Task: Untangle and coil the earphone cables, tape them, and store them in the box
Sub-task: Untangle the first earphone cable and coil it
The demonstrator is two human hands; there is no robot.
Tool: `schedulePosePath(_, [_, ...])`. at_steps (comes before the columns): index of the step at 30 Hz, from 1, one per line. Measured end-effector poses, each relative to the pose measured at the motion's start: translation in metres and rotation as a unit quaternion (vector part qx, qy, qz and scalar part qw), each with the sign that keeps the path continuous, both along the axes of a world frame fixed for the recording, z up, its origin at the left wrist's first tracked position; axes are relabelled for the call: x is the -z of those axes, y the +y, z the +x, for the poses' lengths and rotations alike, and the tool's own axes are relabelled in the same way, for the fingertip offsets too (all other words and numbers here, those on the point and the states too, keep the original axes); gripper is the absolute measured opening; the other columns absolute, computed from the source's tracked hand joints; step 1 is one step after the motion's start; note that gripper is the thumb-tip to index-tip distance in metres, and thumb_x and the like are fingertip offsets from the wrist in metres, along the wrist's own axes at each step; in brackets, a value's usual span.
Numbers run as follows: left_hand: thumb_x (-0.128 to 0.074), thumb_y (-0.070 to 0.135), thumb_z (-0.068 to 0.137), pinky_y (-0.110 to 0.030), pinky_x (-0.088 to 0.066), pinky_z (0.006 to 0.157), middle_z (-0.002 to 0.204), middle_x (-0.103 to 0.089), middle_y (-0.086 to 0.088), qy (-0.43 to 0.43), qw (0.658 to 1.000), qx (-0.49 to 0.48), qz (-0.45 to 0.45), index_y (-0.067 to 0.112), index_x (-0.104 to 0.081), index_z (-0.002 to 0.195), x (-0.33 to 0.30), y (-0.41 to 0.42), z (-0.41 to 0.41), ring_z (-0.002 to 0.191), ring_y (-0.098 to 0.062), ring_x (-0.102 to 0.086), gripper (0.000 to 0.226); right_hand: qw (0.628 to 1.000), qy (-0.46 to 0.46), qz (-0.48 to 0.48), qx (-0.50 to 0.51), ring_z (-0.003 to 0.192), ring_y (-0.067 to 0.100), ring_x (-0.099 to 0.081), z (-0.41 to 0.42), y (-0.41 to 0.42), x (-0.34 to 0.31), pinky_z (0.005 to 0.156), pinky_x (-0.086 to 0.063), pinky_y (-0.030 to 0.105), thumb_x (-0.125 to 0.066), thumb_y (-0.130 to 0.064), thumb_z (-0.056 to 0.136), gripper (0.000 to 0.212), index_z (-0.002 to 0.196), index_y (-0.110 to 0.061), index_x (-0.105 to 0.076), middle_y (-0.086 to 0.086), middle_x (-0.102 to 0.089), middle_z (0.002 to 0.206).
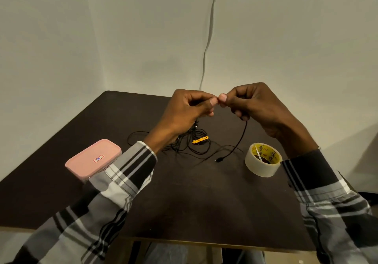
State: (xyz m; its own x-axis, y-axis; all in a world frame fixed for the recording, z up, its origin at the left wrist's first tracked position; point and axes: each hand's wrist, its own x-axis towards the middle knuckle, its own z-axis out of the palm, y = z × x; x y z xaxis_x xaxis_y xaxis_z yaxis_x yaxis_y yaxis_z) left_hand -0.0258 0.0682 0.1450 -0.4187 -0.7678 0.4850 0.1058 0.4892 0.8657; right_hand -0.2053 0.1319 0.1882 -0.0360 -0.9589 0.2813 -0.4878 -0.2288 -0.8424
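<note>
A tangle of thin black earphone cables (pixel 192 141) lies on the dark table (pixel 184 198), with a small yellow clip (pixel 200 140) among them. My left hand (pixel 186 108) and my right hand (pixel 255 106) are raised above the tangle, thumbs nearly touching, both pinching the same black cable. One strand hangs from my right hand and ends in a plug (pixel 219 159) lying on the table. A pink-lidded box (pixel 93 158) sits shut at the left. A roll of clear tape (pixel 262 159) stands at the right.
A pale wall stands behind the table, and a white wire (pixel 208 38) runs down it to the table's far edge. The near table edge crosses the bottom of the view, with my legs below it.
</note>
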Motion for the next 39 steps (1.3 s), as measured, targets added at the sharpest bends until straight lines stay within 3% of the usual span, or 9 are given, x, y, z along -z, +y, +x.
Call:
schedulePosePath(6, [-0.066,0.015,0.092,-0.033,-0.060,0.080,0.084,-0.074,-0.001,0.043,0.993,-0.091,0.057,0.015,-0.074,0.093,0.000,-0.017,0.019,0.078,-0.013,-0.069,0.008,0.999,-0.025,0.015,0.018,0.049,0.013,-0.055,-0.022,0.006,0.006,0.050,-0.048,0.022,-0.070,-0.028,0.088,0.027,0.089,-0.001,-0.074,0.004,-0.065,0.059])
schedulePosePath(9, [-0.069,0.023,0.090,-0.023,-0.056,0.078,0.089,-0.076,0.002,-0.003,0.997,-0.056,0.051,0.017,-0.075,0.102,-0.001,-0.015,0.020,0.089,-0.012,-0.071,0.015,0.999,-0.024,0.021,0.013,0.050,0.014,-0.055,-0.019,0.003,0.007,0.050,-0.048,0.022,-0.070,-0.026,0.088,0.025,0.091,-0.002,-0.074,0.005,-0.069,0.063])
schedulePosePath(11, [-0.069,0.026,0.090,-0.020,-0.054,0.074,0.080,-0.074,0.003,-0.049,0.998,-0.021,0.023,0.015,-0.076,0.104,0.000,-0.009,0.014,0.076,-0.011,-0.069,0.019,1.000,-0.018,0.024,0.004,0.050,0.016,-0.055,-0.012,-0.001,0.006,0.050,-0.047,0.023,-0.071,-0.026,0.088,0.024,0.091,-0.002,-0.075,0.005,-0.069,0.063])
schedulePosePath(13, [-0.067,0.027,0.092,-0.032,-0.059,0.069,0.073,-0.070,-0.013,-0.061,0.998,-0.019,-0.006,0.013,-0.077,0.100,0.001,-0.005,0.008,0.063,-0.016,-0.060,0.019,1.000,-0.014,0.025,-0.007,0.050,0.016,-0.055,-0.006,-0.003,0.006,0.050,-0.046,0.024,-0.070,-0.025,0.089,0.022,0.091,-0.003,-0.075,0.006,-0.069,0.063])
schedulePosePath(15, [-0.066,0.028,0.093,-0.043,-0.059,0.068,0.085,-0.067,-0.028,-0.041,0.998,-0.035,-0.018,0.014,-0.077,0.095,-0.001,-0.005,0.005,0.063,-0.023,-0.056,0.018,0.999,-0.021,0.026,-0.013,0.049,0.015,-0.056,-0.004,-0.005,0.008,0.051,-0.047,0.024,-0.069,-0.024,0.090,0.022,0.093,-0.002,-0.074,0.005,-0.069,0.064])
schedulePosePath(19, [-0.069,0.034,0.088,-0.041,-0.059,0.075,0.098,-0.071,-0.008,-0.078,0.997,-0.018,-0.024,0.017,-0.075,0.095,-0.004,-0.005,0.005,0.083,-0.026,-0.067,0.020,0.998,-0.051,0.027,-0.021,0.048,0.013,-0.057,-0.001,-0.007,0.013,0.049,-0.047,0.023,-0.072,-0.029,0.084,0.036,0.096,0.005,-0.071,0.006,-0.070,0.065])
schedulePosePath(23, [-0.064,0.021,0.094,-0.046,-0.059,0.074,0.087,-0.069,-0.021,-0.065,0.998,-0.017,0.017,0.007,-0.074,0.094,-0.002,-0.009,0.004,0.066,-0.017,-0.064,0.017,0.997,-0.065,0.040,-0.027,0.052,0.014,-0.062,0.000,-0.008,0.020,0.052,-0.050,0.022,-0.069,-0.020,0.090,0.022,0.095,0.001,-0.072,0.006,-0.072,0.068])
schedulePosePath(30, [-0.063,0.021,0.095,-0.026,-0.057,0.060,0.074,-0.060,-0.004,0.002,0.997,-0.070,0.038,0.007,-0.073,0.091,-0.010,-0.017,0.003,0.057,-0.009,-0.058,0.018,0.979,-0.167,0.091,-0.074,0.069,0.016,-0.071,0.000,-0.005,0.040,0.064,-0.058,0.025,-0.064,-0.021,0.092,0.020,0.101,-0.005,-0.072,0.011,-0.076,0.084])
schedulePosePath(39, [-0.062,0.022,0.096,-0.026,-0.059,0.062,0.073,-0.059,-0.002,0.055,0.990,-0.102,0.081,0.011,-0.072,0.086,-0.013,-0.021,-0.001,0.055,-0.009,-0.059,0.017,0.958,-0.252,0.080,-0.114,0.073,0.012,-0.069,0.012,-0.005,0.050,0.065,-0.054,0.020,-0.057,-0.012,0.097,0.018,0.106,-0.003,-0.070,0.010,-0.076,0.090])
